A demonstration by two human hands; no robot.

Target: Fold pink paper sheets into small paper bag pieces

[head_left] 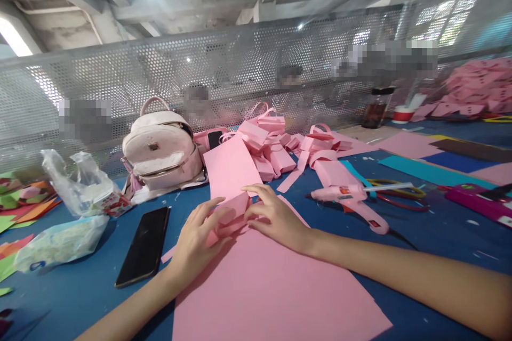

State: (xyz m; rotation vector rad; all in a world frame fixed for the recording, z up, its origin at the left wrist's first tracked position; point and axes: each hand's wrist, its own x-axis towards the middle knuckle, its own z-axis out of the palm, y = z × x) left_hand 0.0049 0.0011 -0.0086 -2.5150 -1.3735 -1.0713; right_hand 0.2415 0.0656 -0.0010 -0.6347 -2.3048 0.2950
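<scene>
A small folded piece of pink paper (235,208) sits between the two bare hands, just above the far part of a large flat pink paper sheet (276,293) on a blue tabletop (96,303). The left hand (200,229) grasps the folded piece from its left side, fingers bent over it and thumb below; the right hand (278,218) grasps its right end with curled fingers, the thumb close to the paper's edge, though exactly which fingertips press on it cannot be told. Beyond the hands lies a second flat pink paper sheet (232,165), next to a heap of folded pink paper boxes and strips (268,141). To the right rests a pink glue gun (344,197) with a white glue stick (390,187) in its back, near yellow-and-red-handled scissors (400,200). To the left are a black smartphone (144,245), lying at a slant beside the left forearm, a cream-coloured backpack (162,149) and a crumpled clear plastic bag (70,181), with a soft plastic packet (64,242) in front of the bag
</scene>
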